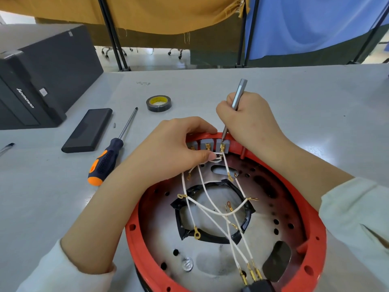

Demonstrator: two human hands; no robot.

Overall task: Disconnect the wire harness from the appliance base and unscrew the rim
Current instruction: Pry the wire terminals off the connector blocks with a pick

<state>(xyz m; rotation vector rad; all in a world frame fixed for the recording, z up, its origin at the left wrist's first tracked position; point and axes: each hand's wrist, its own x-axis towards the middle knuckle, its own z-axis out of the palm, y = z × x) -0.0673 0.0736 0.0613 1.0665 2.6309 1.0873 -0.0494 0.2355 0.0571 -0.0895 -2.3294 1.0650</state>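
The appliance base lies upside down in front of me, a metal plate inside a red rim [134,232]. White harness wires [212,209] with gold ring terminals cross the plate and run up to grey terminal blocks [207,146] at the far rim. My left hand [168,148] grips the far rim with its fingers, and its thumb presses a white wire just below the blocks. My right hand [248,119] holds a slim grey precision screwdriver [237,95] like a pen, tip down at the rightmost terminal block.
A large screwdriver with an orange and dark blue handle [107,159] lies left of the base, beside a flat black case [88,130]. A roll of black tape [158,103] sits further back. A black computer tower [42,74] lies at the far left. A black plug [257,286] sits at the near rim.
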